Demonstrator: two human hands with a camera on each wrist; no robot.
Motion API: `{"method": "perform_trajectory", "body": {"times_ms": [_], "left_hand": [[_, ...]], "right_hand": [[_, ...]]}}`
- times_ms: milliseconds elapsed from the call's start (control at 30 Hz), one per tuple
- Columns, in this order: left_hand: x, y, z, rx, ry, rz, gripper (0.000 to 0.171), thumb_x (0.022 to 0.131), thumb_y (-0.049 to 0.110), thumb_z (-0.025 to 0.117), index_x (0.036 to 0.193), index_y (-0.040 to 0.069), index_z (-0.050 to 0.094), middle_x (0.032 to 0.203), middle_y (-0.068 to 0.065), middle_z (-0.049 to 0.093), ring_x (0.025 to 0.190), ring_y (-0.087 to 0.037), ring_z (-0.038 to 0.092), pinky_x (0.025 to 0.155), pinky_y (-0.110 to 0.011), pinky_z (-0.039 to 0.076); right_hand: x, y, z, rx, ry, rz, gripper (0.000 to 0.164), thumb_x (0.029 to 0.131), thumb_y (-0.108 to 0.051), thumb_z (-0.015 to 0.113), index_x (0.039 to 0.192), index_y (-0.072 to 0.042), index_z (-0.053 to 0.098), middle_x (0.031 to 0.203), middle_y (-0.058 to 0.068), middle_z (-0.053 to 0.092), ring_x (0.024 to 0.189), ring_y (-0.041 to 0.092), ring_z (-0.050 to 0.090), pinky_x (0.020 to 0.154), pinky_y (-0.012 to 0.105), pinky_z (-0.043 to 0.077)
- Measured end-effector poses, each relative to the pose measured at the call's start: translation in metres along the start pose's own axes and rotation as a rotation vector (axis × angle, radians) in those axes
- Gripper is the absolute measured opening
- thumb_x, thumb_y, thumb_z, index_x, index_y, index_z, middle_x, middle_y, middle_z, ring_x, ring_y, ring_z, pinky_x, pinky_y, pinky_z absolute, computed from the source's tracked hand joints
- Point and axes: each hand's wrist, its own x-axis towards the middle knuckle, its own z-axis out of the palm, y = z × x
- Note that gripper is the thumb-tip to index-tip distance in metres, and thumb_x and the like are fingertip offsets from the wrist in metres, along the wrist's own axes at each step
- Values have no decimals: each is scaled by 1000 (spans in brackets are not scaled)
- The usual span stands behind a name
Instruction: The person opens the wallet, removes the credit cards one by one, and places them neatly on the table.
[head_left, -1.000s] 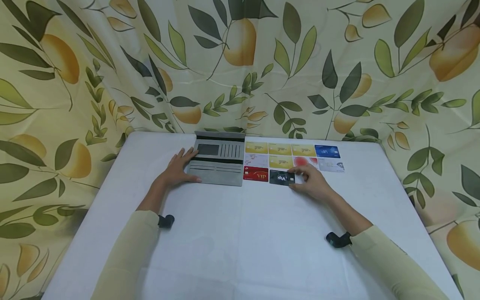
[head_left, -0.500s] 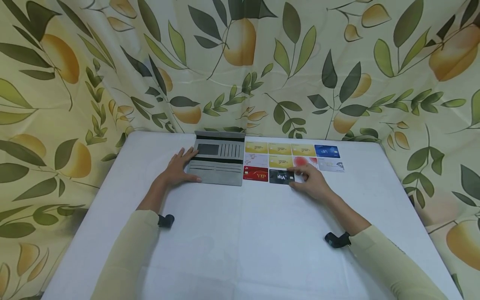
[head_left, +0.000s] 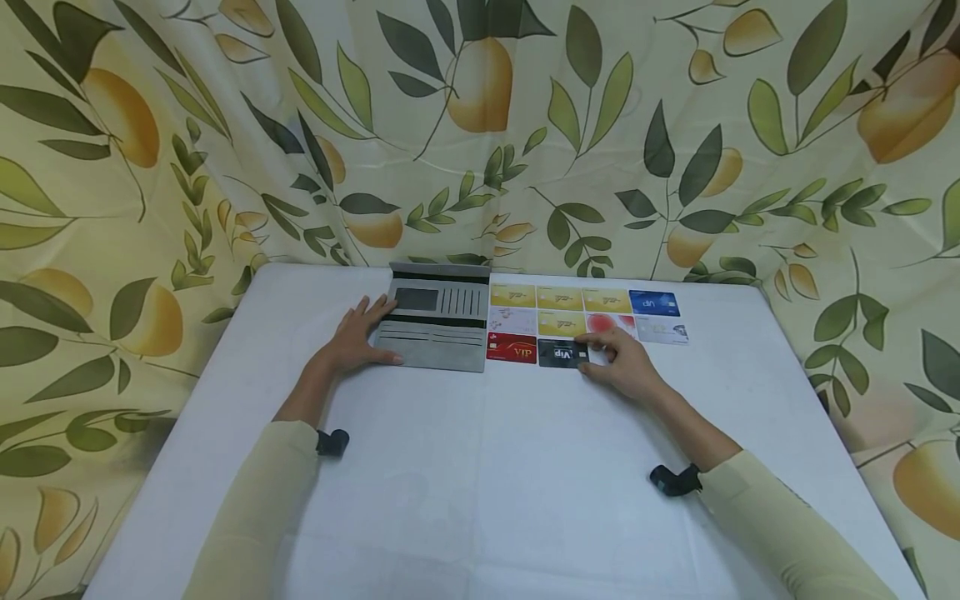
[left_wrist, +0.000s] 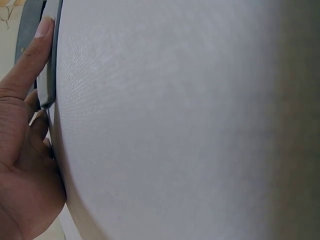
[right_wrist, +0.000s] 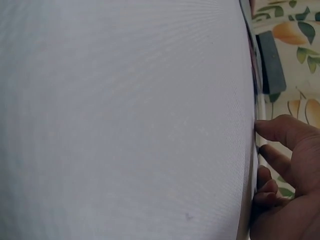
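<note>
In the head view, a grey wallet [head_left: 431,357] lies unfolded near the table's far edge, its card slots showing. My left hand [head_left: 352,337] rests at its left side with fingers spread, and the thumb [left_wrist: 46,30] lies on its near edge in the left wrist view. Right of the wallet, cards lie flat in rows. My right hand [head_left: 624,362] holds a black VIP card [head_left: 558,354] by its right end, index finger at the far corner and thumb at the near one. A red VIP card [head_left: 512,347] sits just left of it.
Behind them are several yellow cards [head_left: 513,296], a blue VIP card [head_left: 655,302], a pale silver card [head_left: 662,330], a pink flowered card [head_left: 512,321] and a red-and-white card [head_left: 603,322], partly covered by the right hand. A patterned curtain [head_left: 480,167] hangs behind the white table [head_left: 450,483].
The black VIP card has been straightened and shifted slightly left and away, closer in line with the red card. My left hand and the wallet have stayed put.
</note>
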Motion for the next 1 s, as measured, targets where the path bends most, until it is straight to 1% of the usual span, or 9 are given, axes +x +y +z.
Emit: {"method": "perform_trajectory", "body": {"times_ms": [267,533,733,1000], "left_hand": [[-1,-1,0,-4,2,3,111,82,39,91,168,15,25,176,-10,9,161,-34,-9,128,-49,-9],[1,-4,2,-9,9,15,112,82,41,91,168,15,26,176,-10,10,161,-34,-9,127,-48,-10],[0,-3,2,0,9,10,112,82,41,91,169,15,25,176,-10,9,161,-33,-9,127,-48,-10],[0,-2,2,2,4,0,112,81,42,91,169,16,25,176,-9,9,161,-33,-9,128,-48,-9]], "right_hand": [[1,2,0,12,7,-22,48,88,-14,85,133,-4,71,107,14,51,95,29,45,76,40,38],[2,4,0,15,13,-33,47,87,-14,87,130,-3,71,106,14,54,95,29,46,77,40,38],[1,3,0,-2,19,-35,47,87,-14,86,130,-2,70,105,14,53,95,29,45,77,40,38],[1,1,0,-16,23,-30,51,85,-18,89,130,-2,70,106,14,54,96,29,46,78,40,39]]}}
